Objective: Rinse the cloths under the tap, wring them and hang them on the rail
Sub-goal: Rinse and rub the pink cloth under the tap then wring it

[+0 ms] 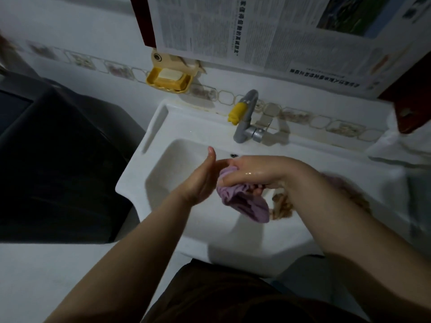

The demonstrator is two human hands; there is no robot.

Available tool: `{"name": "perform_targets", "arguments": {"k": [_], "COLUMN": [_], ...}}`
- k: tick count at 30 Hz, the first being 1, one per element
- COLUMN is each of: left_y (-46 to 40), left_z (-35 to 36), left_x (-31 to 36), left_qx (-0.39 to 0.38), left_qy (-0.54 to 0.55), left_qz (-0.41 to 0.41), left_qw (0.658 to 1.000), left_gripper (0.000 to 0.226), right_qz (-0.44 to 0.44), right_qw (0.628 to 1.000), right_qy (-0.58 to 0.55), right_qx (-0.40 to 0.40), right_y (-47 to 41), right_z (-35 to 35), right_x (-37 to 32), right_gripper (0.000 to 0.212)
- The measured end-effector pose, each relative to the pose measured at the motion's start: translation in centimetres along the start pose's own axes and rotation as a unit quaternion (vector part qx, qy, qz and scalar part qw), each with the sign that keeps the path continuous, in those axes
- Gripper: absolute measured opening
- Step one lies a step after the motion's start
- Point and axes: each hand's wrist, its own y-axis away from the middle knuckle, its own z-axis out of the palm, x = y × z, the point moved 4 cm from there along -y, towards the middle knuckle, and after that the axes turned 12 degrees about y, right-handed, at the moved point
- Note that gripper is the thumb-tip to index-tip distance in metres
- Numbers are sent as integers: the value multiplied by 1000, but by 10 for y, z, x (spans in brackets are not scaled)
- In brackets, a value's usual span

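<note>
**A:** Where do you stand with the cloths?

**B:** You're at the wringing, by my reading. Your right hand [247,173] has its fingers curled round the purple cloth [242,203], bunched up over the sink [186,127]. Your left hand [203,180] lies flat against the end of the bundle, thumb up, fingers fairly straight, pressing rather than gripping.

**A:** Is the water running?

**B:** You can't tell from here; no stream shows under the tap [245,117]. Your right hand glistens, so the cloth looks wet and probably rinsed.

**A:** And the rest?

**B:** A tan cloth [282,206] lies in the basin just beside the purple one, partly under your right forearm. Something pinkish sits blurred behind that arm on the sink's ledge, perhaps a third cloth.

**A:** So what's left for you?

**B:** Most of it. Nothing is hung yet as far as shows, and no rail is in view. You finish squeezing this one, then handle the others.
</note>
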Motion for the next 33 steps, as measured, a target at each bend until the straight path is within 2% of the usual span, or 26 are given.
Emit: {"name": "perform_targets", "arguments": {"k": [1,3,5,8,10,13,16,18,21,23,24,26,27,28,29,30,31,33], "left_y": [-4,-10,-10,-4,0,0,-6,-10,-17,-19,-19,-17,-13,-9,-3,1,5,11], "left_z": [7,15,16,6,-1,-3,5,19,33,26,21,11,10,8,6,4,5,17], "left_x": [-3,-3,4,14,16,3,-24,-38,-48,-46,-43,-38,-35,-31,-27,-23,-17,-8], "left_qx": [-6,-5,9,-9,-48,-96,-46,-6,25,40,45,46,39,30,9,-15,-51,-132], "left_qy": [32,34,-59,-173,-133,-12,87,205,356,401,396,374,360,343,323,293,256,154], "left_qz": [-6,15,26,-31,-54,-60,-74,-56,-11,31,57,53,20,-15,-45,-76,-111,-177], "left_qw": [999,999,998,984,988,994,992,977,934,915,915,925,932,939,945,953,959,963], "left_gripper": [91,85,83,102,104,93,89,82,83,75,64,37,27,22,25,32,36,35], "right_qz": [-5,-19,-31,3,25,65,144,157,130,87,57,-22,-58,-86,-109,-124,-127,-157], "right_qw": [1000,997,993,971,951,936,905,895,891,878,881,916,934,936,920,891,855,760], "right_qy": [-13,-39,-10,57,41,16,73,101,204,302,327,274,207,151,137,188,289,499], "right_qx": [15,61,113,234,304,345,394,406,385,361,336,292,286,306,350,395,412,385], "right_y": [6,23,40,56,58,43,19,8,-6,-8,-6,2,9,17,23,28,29,20], "right_z": [-5,-22,-42,-72,-87,-94,-83,-57,-4,27,39,50,48,42,31,18,8,-1], "right_x": [-4,-10,-15,-10,-1,16,27,22,14,14,16,26,28,33,41,48,54,61], "right_gripper": [35,26,33,36,34,29,41,45,32,37,42,49,48,46,46,52,65,88]}}
